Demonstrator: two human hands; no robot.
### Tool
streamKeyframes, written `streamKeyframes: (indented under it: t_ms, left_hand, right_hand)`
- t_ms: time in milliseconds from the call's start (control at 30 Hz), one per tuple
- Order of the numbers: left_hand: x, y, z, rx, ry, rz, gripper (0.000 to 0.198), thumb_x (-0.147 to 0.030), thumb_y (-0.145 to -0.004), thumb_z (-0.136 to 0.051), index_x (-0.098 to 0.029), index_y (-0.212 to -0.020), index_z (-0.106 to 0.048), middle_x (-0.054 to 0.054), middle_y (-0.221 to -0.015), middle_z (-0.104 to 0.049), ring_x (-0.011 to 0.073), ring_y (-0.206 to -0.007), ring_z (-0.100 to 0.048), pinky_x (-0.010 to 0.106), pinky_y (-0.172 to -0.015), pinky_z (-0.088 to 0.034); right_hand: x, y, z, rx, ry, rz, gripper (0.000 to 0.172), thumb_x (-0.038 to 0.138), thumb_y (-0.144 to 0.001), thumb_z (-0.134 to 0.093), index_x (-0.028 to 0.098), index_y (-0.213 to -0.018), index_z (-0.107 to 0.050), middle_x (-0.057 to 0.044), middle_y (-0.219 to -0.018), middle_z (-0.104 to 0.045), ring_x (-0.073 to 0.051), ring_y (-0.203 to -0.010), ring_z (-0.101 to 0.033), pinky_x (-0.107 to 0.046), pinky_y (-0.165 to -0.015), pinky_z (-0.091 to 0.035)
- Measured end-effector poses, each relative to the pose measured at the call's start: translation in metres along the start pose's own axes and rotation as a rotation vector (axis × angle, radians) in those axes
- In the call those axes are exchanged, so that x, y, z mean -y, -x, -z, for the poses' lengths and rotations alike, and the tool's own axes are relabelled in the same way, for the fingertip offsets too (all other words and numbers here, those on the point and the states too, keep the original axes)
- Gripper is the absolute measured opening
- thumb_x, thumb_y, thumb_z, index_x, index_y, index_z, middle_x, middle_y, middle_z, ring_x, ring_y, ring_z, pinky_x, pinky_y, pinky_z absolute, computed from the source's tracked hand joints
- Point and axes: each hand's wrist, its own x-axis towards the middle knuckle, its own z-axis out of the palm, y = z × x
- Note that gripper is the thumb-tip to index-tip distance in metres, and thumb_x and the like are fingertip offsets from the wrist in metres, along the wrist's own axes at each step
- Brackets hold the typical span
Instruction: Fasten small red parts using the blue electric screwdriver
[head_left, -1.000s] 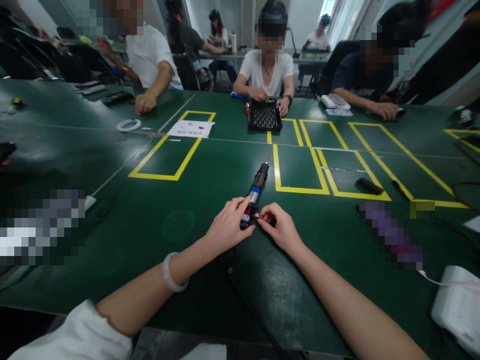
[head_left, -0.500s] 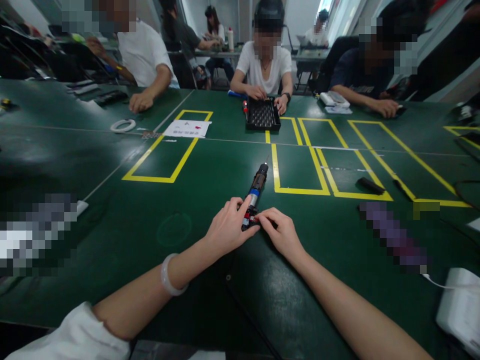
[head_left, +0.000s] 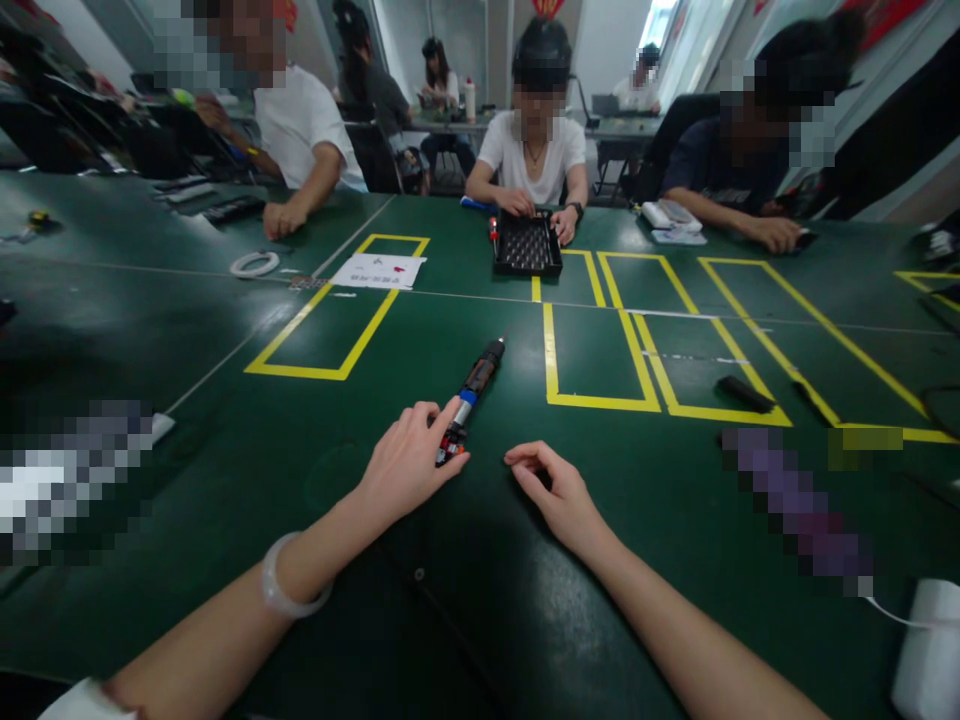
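From the head view, here's the left hand (head_left: 405,455), grip closed around the rear end of the dark tool (head_left: 480,372), which lies mid-surface (head_left: 637,600), tip angled away and rightward. Over on the right, the right hand (head_left: 559,490) sits apart from it, fingers curled, thumb and fingertips nearly meeting; can't tell whether anything's pinched there. Across, a co-worker (head_left: 536,150) reaches into a black tray (head_left: 527,270).

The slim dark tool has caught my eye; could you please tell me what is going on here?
The person's left hand has its grip on the near part of the slim dark tool, whose tip points away across the green table. The right hand is apart from it, loosely curled, with nothing visible in it. Opposite, a co-worker's hands are at a black tray.
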Motion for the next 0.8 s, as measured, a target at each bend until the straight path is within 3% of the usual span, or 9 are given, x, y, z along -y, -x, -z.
streamKeyframes:
  t_ms: [333, 467, 633, 800]
  left_hand:
    - [0.12, -0.005, -0.005, 0.033, 0.059, 0.278, 0.073, -0.059, -0.089, -0.041, -0.021, -0.15, -0.031, 0.017, -0.126, -0.043, 0.0318, -0.114, -0.047, 0.046, -0.096, -0.044]
    - [0.154, -0.007, -0.002, 0.045, 0.034, 0.344, 0.072, -0.056, -0.089, -0.042, -0.019, -0.15, -0.031, 0.018, -0.128, -0.042, 0.0331, -0.116, -0.045, 0.047, -0.098, -0.041]
    - [0.177, -0.007, 0.005, 0.049, 0.025, 0.415, 0.067, -0.047, -0.092, -0.046, -0.016, -0.149, -0.031, 0.017, -0.132, -0.039, 0.0322, -0.119, -0.042, 0.048, -0.101, -0.038]
    - [0.168, -0.001, 0.01, -0.043, 0.0, 0.371, 0.054, -0.041, -0.093, -0.049, -0.013, -0.138, -0.037, 0.013, -0.129, -0.043, 0.0258, -0.117, -0.044, 0.04, -0.1, -0.042]
  right_hand:
    - [0.0, 0.0, 0.001, 0.059, 0.123, 0.052, 0.013, 0.02, -0.092, -0.053, 0.021, -0.099, -0.064, -0.004, -0.093, -0.065, -0.018, -0.089, -0.062, -0.032, -0.082, -0.045]
    - [0.002, 0.0, 0.001, 0.071, 0.186, 0.07, 0.013, 0.019, -0.092, -0.054, 0.022, -0.098, -0.065, -0.003, -0.091, -0.066, -0.019, -0.088, -0.062, -0.033, -0.08, -0.044]
    - [0.004, -0.001, 0.001, 0.081, 0.195, 0.069, 0.012, 0.018, -0.092, -0.054, 0.022, -0.097, -0.065, -0.003, -0.093, -0.067, -0.019, -0.088, -0.062, -0.033, -0.08, -0.044]
    - [0.002, 0.0, 0.001, 0.074, 0.174, 0.065, 0.012, 0.019, -0.092, -0.054, 0.021, -0.097, -0.065, -0.004, -0.092, -0.067, -0.018, -0.088, -0.062, -0.032, -0.081, -0.045]
